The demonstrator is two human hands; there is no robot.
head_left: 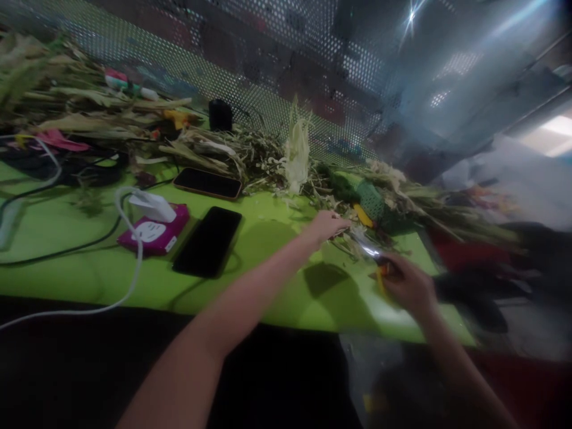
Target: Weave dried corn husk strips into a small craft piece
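Gripping the scissors [370,251], the right hand [410,285] pointed them forward-left, toward the left hand [329,226], nearer the dry scraps [348,245]. Whether the left hand pinched any, I couldn't tell.

We see bright, shiny metal on the scissors [369,249], rough, papery dry husks [201,150], a smooth, slightly glossy green tabletop [263,208], 2 phones [208,241] with smooth, glassy black faces, a white plastic-looking charger [153,206] and a perforated, metallic-looking screen [250,65].

So the front smartphone [208,243]'s on the table [67,229], rear smartphone [208,183] just behind it, charger [152,206] atop a packet [154,236] to the left, husk pile [201,151] along the back.
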